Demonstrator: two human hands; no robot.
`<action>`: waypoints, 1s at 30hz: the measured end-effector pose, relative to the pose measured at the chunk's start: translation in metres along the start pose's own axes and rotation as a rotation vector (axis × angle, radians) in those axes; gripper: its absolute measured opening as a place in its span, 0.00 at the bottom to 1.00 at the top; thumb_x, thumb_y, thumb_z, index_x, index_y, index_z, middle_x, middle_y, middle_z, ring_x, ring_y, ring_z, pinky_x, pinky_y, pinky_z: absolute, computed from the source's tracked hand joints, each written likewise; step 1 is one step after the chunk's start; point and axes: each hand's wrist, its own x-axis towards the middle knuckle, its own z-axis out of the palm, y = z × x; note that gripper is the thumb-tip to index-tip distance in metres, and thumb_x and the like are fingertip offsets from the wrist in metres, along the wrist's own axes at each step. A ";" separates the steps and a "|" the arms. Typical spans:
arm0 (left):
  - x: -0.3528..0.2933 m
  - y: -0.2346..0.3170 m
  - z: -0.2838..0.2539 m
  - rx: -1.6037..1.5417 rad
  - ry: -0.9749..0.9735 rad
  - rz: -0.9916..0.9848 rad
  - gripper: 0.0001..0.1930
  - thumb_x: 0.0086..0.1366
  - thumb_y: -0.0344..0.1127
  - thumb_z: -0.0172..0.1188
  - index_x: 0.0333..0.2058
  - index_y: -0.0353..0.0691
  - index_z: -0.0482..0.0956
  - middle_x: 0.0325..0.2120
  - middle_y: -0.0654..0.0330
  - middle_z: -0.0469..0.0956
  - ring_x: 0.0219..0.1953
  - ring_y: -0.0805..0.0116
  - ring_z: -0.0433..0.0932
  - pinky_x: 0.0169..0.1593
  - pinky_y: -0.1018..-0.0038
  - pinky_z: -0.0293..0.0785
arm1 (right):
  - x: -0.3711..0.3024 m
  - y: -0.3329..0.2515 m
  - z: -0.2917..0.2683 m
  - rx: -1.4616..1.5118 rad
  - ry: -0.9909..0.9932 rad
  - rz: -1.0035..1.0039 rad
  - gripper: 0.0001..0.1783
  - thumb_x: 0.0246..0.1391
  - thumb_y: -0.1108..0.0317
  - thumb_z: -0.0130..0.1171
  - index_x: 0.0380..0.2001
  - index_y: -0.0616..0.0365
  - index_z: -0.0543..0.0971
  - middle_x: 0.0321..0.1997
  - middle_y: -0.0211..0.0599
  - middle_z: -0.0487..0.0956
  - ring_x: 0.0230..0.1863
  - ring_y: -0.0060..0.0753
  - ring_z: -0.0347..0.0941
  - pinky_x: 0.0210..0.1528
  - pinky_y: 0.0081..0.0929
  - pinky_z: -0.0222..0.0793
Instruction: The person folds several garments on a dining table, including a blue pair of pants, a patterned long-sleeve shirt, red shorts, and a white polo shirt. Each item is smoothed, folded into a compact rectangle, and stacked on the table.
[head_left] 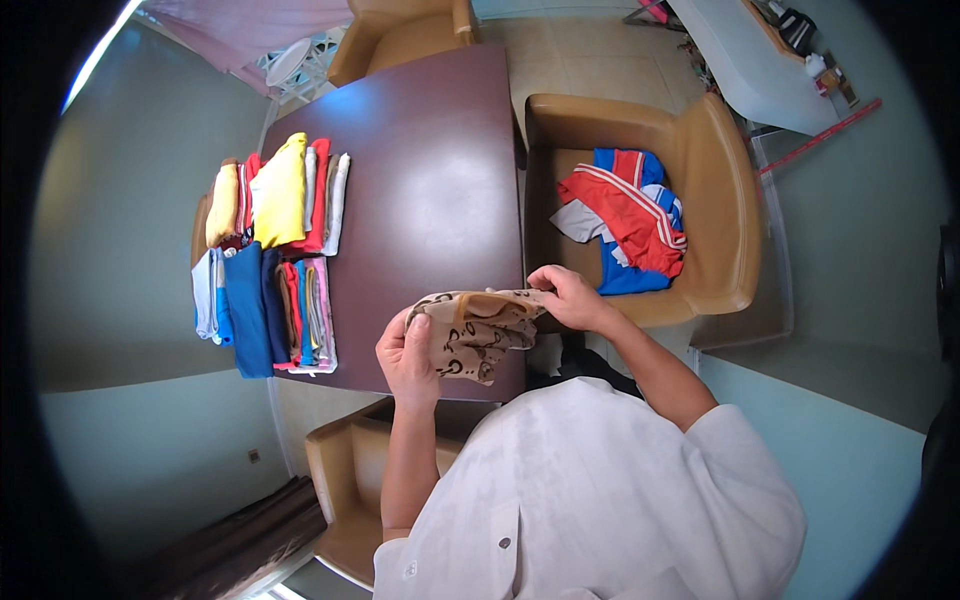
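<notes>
The left hand (406,362) reaches straight forward; the right hand (574,300) angles inward. One tan printed garment (468,352) hangs between them, over the near right corner of one dark table (420,200) bearing two rows of folded clothes (278,205). Left thumb and fingers pinch its left end; right fingertips pinch its upper right edge.

Patterned cloth (475,345) — in both hands (407,362)

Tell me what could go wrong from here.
The patterned garment might slip if the left hand or right hand loosens its pinch.
Folded clothes sit packed close in two groups on the table, so a knock could disturb both.
On the chair, the red garment lies over the blue one; lifting it may drag that along.
</notes>
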 end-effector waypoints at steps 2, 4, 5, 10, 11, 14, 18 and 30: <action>0.000 0.000 0.001 -0.053 0.014 -0.022 0.12 0.73 0.33 0.59 0.47 0.28 0.82 0.39 0.59 0.84 0.40 0.75 0.80 0.49 0.75 0.77 | -0.004 0.000 -0.005 -0.032 -0.012 -0.048 0.20 0.50 0.78 0.54 0.48 0.64 0.78 0.44 0.47 0.82 0.47 0.46 0.80 0.53 0.36 0.75; 0.001 -0.003 -0.001 -0.040 0.020 -0.019 0.12 0.74 0.33 0.57 0.47 0.29 0.81 0.41 0.56 0.85 0.41 0.72 0.82 0.49 0.74 0.78 | -0.010 -0.005 -0.011 0.005 -0.069 -0.111 0.20 0.48 0.79 0.52 0.47 0.64 0.79 0.44 0.48 0.81 0.48 0.49 0.80 0.54 0.37 0.75; 0.002 -0.005 -0.002 -0.034 0.024 -0.017 0.12 0.74 0.33 0.56 0.47 0.29 0.81 0.41 0.55 0.85 0.41 0.70 0.83 0.49 0.73 0.79 | -0.012 -0.008 -0.011 -0.019 -0.055 -0.147 0.18 0.49 0.78 0.53 0.46 0.64 0.79 0.44 0.48 0.81 0.48 0.48 0.80 0.54 0.38 0.75; 0.004 -0.005 0.005 -0.034 0.014 -0.025 0.12 0.74 0.33 0.57 0.47 0.29 0.81 0.40 0.56 0.85 0.40 0.72 0.82 0.47 0.75 0.79 | -0.005 -0.002 -0.006 -0.139 -0.004 -0.142 0.13 0.53 0.74 0.55 0.42 0.65 0.79 0.42 0.50 0.81 0.47 0.48 0.80 0.52 0.40 0.75; 0.004 -0.003 0.006 -0.031 0.012 -0.022 0.12 0.74 0.33 0.57 0.47 0.29 0.82 0.40 0.57 0.85 0.40 0.73 0.82 0.47 0.75 0.78 | -0.003 0.000 -0.006 -0.148 0.020 -0.112 0.11 0.56 0.74 0.55 0.41 0.64 0.79 0.40 0.51 0.81 0.45 0.48 0.81 0.49 0.40 0.76; 0.004 0.010 0.000 0.223 0.006 0.079 0.11 0.72 0.30 0.61 0.46 0.28 0.84 0.37 0.61 0.85 0.39 0.76 0.79 0.46 0.78 0.75 | 0.006 0.007 -0.012 0.040 0.186 0.002 0.09 0.58 0.75 0.53 0.41 0.63 0.79 0.37 0.51 0.82 0.42 0.49 0.82 0.46 0.39 0.77; 0.007 0.027 -0.017 0.834 0.042 0.376 0.05 0.67 0.25 0.65 0.40 0.31 0.86 0.29 0.58 0.85 0.30 0.74 0.78 0.37 0.77 0.74 | 0.020 -0.005 -0.043 -0.032 0.421 -0.183 0.07 0.62 0.75 0.52 0.41 0.59 0.78 0.33 0.47 0.82 0.37 0.40 0.82 0.40 0.35 0.76; -0.017 0.060 -0.017 1.171 0.206 0.376 0.07 0.64 0.29 0.70 0.29 0.31 0.83 0.20 0.60 0.76 0.23 0.74 0.71 0.29 0.75 0.67 | 0.047 -0.085 -0.095 -0.133 0.473 -0.446 0.10 0.62 0.80 0.53 0.44 0.59 0.79 0.38 0.46 0.81 0.40 0.47 0.80 0.42 0.37 0.75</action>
